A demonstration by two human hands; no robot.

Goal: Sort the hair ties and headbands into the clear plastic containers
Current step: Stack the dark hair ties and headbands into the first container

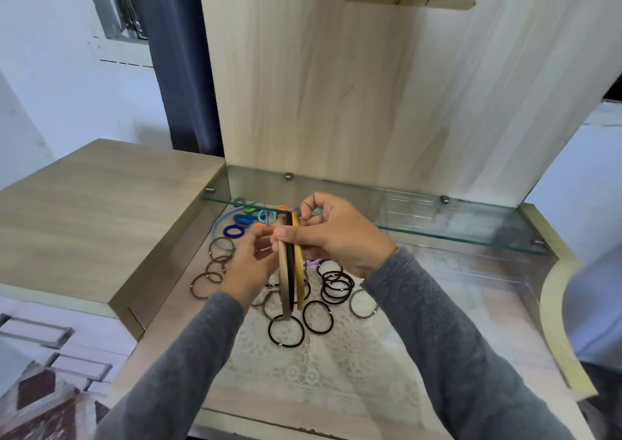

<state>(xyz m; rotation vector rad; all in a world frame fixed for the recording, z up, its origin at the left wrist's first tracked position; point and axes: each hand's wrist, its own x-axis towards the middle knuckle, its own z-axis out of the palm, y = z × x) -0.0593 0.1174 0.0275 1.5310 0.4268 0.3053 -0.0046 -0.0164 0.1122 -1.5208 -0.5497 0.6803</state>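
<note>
Both hands meet above the middle of the tabletop (471,355), grey sleeves running back toward the camera. Right hand (340,234) has its thumb and curled fingers closed round a bundle of three headbands (290,281), beige, dark brown and tan, held upright and seen edge-on, their lower ends hanging over the ties below. Left hand (247,266) reaches in from the other side with bent fingers against the bundle's left edge; whether it grips the bundle or only touches it cannot be told. Loose on a white lace mat (336,359) lie black hair ties (336,285), some overlapping in a cluster just right of the bundle and two single rings nearer the camera, with one grey-green tie (361,304) beside them. Brown hair ties (203,285) sit to the left on bare wood. Farther back, under a glass shelf (454,236), is a heap of coloured hair ties (243,220) ringed by a light blue headband (215,229). Clear plastic containers (488,268) stand at the right, partly below the shelf, well apart from the hands
</note>
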